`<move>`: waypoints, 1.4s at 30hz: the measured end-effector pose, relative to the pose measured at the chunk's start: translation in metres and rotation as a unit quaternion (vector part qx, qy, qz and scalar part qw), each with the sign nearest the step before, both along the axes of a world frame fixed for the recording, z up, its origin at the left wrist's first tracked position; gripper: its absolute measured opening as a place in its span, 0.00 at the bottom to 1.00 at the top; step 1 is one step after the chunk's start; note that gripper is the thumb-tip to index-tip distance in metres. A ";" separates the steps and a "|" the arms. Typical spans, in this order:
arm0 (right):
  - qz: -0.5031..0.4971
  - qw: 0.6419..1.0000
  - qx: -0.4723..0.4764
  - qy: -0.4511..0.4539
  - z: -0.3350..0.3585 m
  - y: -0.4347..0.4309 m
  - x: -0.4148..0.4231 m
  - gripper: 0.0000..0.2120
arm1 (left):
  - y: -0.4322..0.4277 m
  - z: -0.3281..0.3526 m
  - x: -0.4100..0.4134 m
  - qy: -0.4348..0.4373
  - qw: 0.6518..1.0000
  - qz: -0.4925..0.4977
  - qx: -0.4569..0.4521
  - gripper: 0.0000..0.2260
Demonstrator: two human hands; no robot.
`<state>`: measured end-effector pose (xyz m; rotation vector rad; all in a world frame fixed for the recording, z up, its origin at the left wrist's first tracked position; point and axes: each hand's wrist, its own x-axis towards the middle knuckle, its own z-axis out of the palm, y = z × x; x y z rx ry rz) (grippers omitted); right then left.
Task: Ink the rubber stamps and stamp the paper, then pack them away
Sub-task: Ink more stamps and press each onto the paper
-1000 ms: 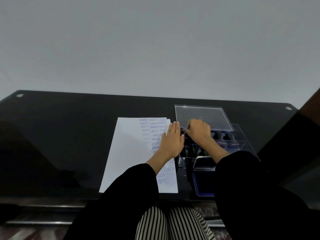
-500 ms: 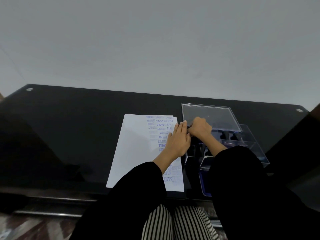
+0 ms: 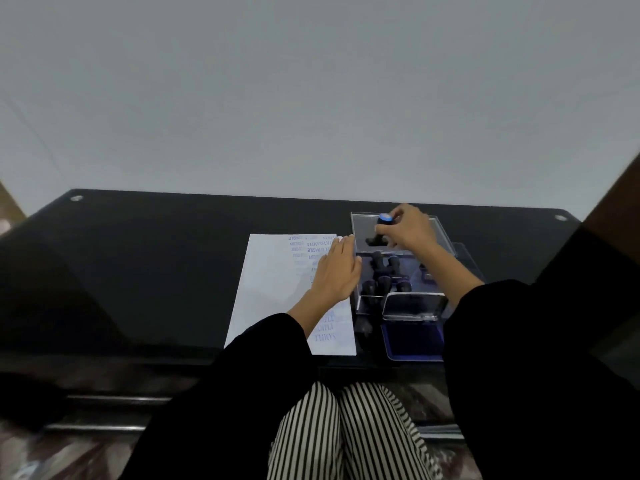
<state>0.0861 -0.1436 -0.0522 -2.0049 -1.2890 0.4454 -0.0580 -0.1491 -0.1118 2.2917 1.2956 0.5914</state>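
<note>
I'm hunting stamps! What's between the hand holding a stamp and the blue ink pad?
In the head view: black rubber stamps standing in a clear plastic box, then a raised clear lid.

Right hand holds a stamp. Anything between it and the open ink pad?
Yes. The clear box of other stamps lies between the held stamp in the right hand and the ink pad, and the pad's raised lid stands at its far edge. Lifted, the stamp could likely pass over.
</note>
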 end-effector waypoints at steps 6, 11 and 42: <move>0.013 1.000 0.023 -0.014 0.035 -0.045 -0.004 0.12 | -0.030 0.023 -0.004 0.029 0.999 -0.010 0.023 0.23; 0.038 0.999 0.031 -0.020 0.045 -0.084 -0.004 0.12 | -0.058 0.034 -0.007 0.049 0.997 -0.030 0.044 0.22; 0.045 0.998 0.030 -0.040 -0.089 -0.146 0.005 0.08 | -0.103 -0.082 0.012 0.080 0.994 -0.046 0.067 0.29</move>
